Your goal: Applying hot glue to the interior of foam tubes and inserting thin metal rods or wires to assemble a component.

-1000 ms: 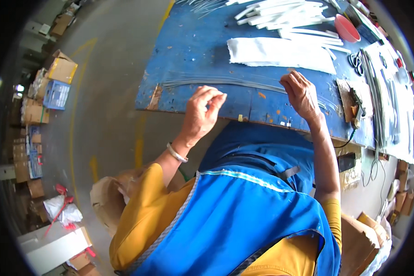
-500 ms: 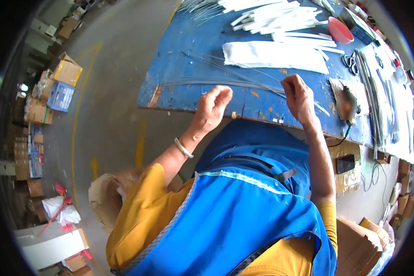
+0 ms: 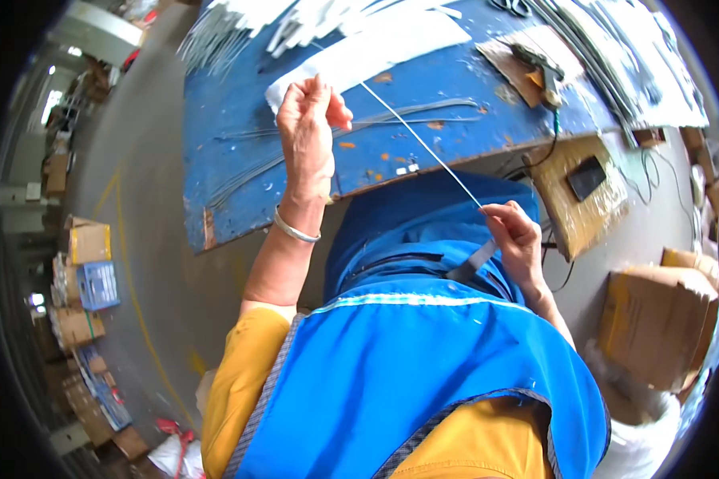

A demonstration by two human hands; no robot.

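**A thin rod stretched between two hands over a blue bench**

While stacked brown cardboard boxes and a blue plastic crate line the far left of the grey concrete floor, the person works at a worn blue-painted wooden workbench that fills the upper middle of the view. On its left far corner lies a spread bundle of thin pale rods, and nearer the person a few loose grey wires curve along the bench top.

The left hand is raised over the bench, a silver metal bangle round its wrist. Its fingers are drawn in narrow, thumb against fingertips, pinching the far end of a long, thin, pale straight rod. Just beyond the hand lies a flat white sheet on the bench.

The rod runs slanting down to the right, off the near edge of the bench and over the person's lap, clear of the surface. Its near end is pinched in the right hand, whose fingers are closed tight about it, just above the blue apron worn over a yellow shirt.

Further right, a small metal tool on a brown block sits on the bench, with a bundle of long grey strips beyond it. Near right, on the floor, stands a brown cardboard box.
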